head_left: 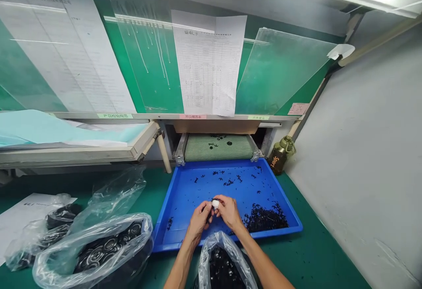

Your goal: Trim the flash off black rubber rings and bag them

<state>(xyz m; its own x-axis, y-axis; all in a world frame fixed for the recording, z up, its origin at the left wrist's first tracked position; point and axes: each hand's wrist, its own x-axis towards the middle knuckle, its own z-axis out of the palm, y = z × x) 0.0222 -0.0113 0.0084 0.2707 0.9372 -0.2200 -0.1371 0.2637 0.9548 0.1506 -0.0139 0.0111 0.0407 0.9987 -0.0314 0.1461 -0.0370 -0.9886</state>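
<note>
Over the near middle of the blue tray [224,236], my two hands meet with their fingertips together. My left hand [199,218] is closed around something small and black, mostly hidden by the fingers. A small white piece [215,204] with a dark edge sits between the fingertips, pinched by my right hand [229,212]. Its exact kind is too small to make out. Just below the hands stands a clear plastic bag [204,260] full of small black parts [224,269]. A heap of black scraps [265,218] lies in the tray's right front corner.
Behind the tray, a green conveyor belt [198,148] carries a few black pieces. At left, a lined container [148,229] holds black rings [110,244], beside bagged parts [33,240]. A dark bottle [280,155] stands by the right wall [356,148]. Papers [209,60] hang ahead.
</note>
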